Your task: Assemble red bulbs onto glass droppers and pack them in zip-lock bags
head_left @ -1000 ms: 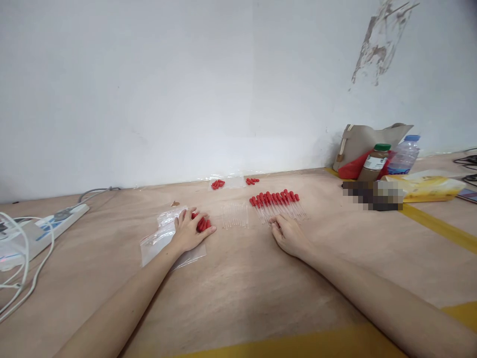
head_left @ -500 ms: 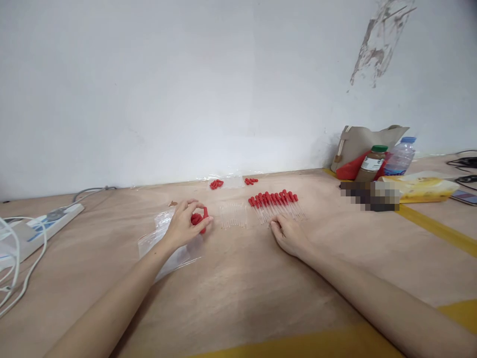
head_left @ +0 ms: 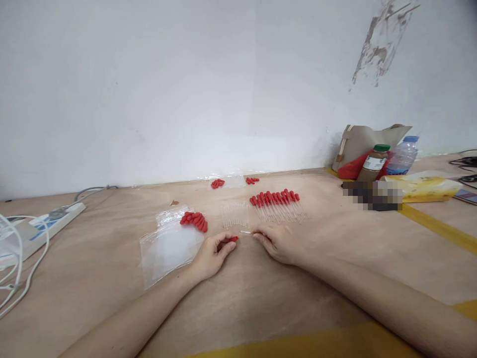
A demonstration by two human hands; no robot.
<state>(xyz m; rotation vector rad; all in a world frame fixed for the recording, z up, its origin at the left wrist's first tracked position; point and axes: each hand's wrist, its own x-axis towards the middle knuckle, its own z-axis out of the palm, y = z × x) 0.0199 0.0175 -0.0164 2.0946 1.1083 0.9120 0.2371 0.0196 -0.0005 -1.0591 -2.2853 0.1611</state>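
My left hand [head_left: 213, 254] pinches a red rubber dropper bulb [head_left: 233, 239], its end pointing right. Facing it, my right hand [head_left: 278, 243] holds a thin clear glass dropper tube [head_left: 245, 232] between thumb and fingers. A small gap separates tube and bulb. Beyond my hands lies a row of bare glass tubes [head_left: 234, 216]. To its right, several droppers with red bulbs [head_left: 276, 199] rest side by side. A pile of loose red bulbs [head_left: 194, 220] sits on clear plastic bags [head_left: 167, 256] beside my left hand.
Near the wall, more red bulbs [head_left: 217, 184] lie with clear plastic. At the left is a white power strip [head_left: 55, 226] with cables. A green-capped bottle [head_left: 374, 163], a water bottle [head_left: 405, 154], a beige bag [head_left: 365, 139] and a yellow packet [head_left: 425, 187] stand at the right.
My left hand has come away from the bulb pile, moving right and nearer with one bulb. My right hand has shifted left from the capped droppers, a glass tube now showing in its fingers.
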